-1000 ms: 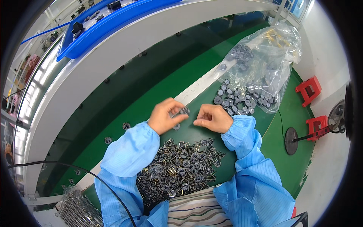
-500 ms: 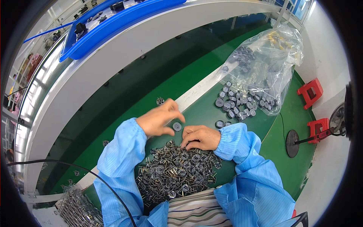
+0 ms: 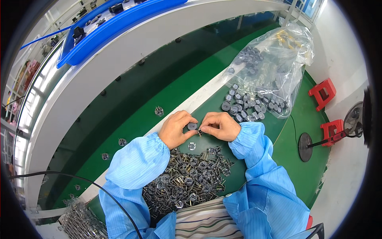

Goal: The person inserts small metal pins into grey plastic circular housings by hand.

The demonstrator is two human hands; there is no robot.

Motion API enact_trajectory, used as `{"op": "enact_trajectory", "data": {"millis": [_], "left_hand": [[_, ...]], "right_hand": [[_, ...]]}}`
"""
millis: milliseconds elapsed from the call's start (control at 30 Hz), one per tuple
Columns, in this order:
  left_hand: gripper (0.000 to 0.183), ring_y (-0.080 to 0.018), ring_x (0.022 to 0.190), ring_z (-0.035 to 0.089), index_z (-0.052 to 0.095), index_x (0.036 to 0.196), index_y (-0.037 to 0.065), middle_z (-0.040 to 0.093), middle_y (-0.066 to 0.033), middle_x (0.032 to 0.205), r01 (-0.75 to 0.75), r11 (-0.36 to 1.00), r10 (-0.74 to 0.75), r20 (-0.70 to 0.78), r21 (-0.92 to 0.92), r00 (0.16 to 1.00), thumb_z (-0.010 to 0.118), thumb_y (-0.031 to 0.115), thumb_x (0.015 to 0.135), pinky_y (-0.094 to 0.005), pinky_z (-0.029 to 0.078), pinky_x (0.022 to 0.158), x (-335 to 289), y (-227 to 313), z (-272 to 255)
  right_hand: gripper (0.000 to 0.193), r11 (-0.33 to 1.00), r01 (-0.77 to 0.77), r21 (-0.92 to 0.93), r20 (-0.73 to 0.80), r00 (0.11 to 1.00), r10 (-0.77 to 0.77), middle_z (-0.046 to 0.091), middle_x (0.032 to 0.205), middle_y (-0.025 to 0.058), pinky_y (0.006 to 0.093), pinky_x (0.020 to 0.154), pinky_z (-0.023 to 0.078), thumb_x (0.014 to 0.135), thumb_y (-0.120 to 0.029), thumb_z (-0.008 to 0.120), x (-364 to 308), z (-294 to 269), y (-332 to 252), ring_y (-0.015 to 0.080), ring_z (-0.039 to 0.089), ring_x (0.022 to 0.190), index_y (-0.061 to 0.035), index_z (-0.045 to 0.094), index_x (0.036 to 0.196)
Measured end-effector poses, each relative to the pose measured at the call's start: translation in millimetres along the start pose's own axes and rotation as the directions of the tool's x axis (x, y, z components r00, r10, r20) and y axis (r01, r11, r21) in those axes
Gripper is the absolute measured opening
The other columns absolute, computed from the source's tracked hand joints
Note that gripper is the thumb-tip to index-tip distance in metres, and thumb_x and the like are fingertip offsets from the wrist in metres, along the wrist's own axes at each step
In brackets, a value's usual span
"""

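Between the thumb and fingers of my left hand [image 3: 175, 129] is a round grey plastic cap [image 3: 192, 126], its flat face with a small centre mark visible. Close beside it, the thumb and forefinger of my right hand [image 3: 221, 126] pinch a small dark metal-pinned part [image 3: 200, 132]. The two pieces are almost touching; fingertips hide exactly how they meet. Below my hands lies a heap of metal-pinned parts [image 3: 191, 179], tangled on the green tabletop. One separate clear-and-metal part [image 3: 192, 146] rests between the heap and my left hand.
Several loose grey caps [image 3: 246, 105] lie beyond my right hand, by a clear plastic bag [image 3: 274, 63] holding more. A green conveyor belt [image 3: 175, 93] carries spaced-out parts past a white rail [image 3: 203, 91]. At lower left are stacked parts [image 3: 83, 219]; a black cable [image 3: 79, 179] crosses my left sleeve.
My left hand has closed on the grey cap and lifted it from the table. My right hand has left the heap with a pinned part. Parts on the belt have shifted toward the lower left.
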State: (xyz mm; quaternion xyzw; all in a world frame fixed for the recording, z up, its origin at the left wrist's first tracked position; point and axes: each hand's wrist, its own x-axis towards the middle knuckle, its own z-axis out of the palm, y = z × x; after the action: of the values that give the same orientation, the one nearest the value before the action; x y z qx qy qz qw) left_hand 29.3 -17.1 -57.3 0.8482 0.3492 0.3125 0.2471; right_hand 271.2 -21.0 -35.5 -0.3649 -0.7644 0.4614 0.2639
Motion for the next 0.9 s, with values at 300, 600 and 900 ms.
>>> {"op": "enact_trajectory", "data": {"millis": [300, 600, 900], "left_hand": [[0.016, -0.0181, 0.074, 0.061, 0.071, 0.104, 0.001, 0.063, -0.0083, 0.086, 0.126, 0.984, -0.135, -0.060, -0.127, 0.989, 0.075, 0.008, 0.090, -0.0306, 0.049, 0.066, -0.1, 4.9, 4.7], [0.020, -0.0234, 0.079, 0.064, 0.074, 0.113, 0.007, 0.062, -0.0078, 0.093, 0.137, 0.989, -0.128, -0.130, 0.062, 0.983, 0.071, 0.013, 0.094, -0.0358, 0.052, 0.070, -4.7, -3.8, 7.1], [0.039, -0.0257, 0.101, 0.064, 0.068, 0.122, 0.014, 0.060, -0.0072, 0.108, 0.101, 0.993, -0.089, 0.176, -0.060, 0.980, 0.078, 0.010, 0.085, -0.0381, 0.052, 0.085, 1.4, -1.7, -11.7]], "right_hand": [[0.014, 0.909, -0.189, -0.372, -0.320, 0.945, 0.065, 0.069, 0.081, 0.0126, 0.0409, 0.068, 0.055, 0.085, -0.017, 0.078, 1.5, 2.9, 11.5, 0.0269, 0.068, 0.072, -0.0053, 0.075, 0.093], [0.019, 0.908, -0.075, -0.412, -0.282, 0.958, -0.049, 0.063, 0.089, 0.0087, 0.0403, 0.077, 0.053, 0.082, -0.010, 0.078, 2.7, 0.6, 10.1, 0.0289, 0.063, 0.092, -0.0059, 0.070, 0.099], [0.010, 0.894, 0.066, -0.444, -0.193, 0.967, -0.167, 0.062, 0.091, 0.0104, 0.0421, 0.079, 0.053, 0.082, -0.008, 0.077, 3.7, 1.4, 24.0, 0.0315, 0.063, 0.094, -0.0044, 0.068, 0.087]]}}
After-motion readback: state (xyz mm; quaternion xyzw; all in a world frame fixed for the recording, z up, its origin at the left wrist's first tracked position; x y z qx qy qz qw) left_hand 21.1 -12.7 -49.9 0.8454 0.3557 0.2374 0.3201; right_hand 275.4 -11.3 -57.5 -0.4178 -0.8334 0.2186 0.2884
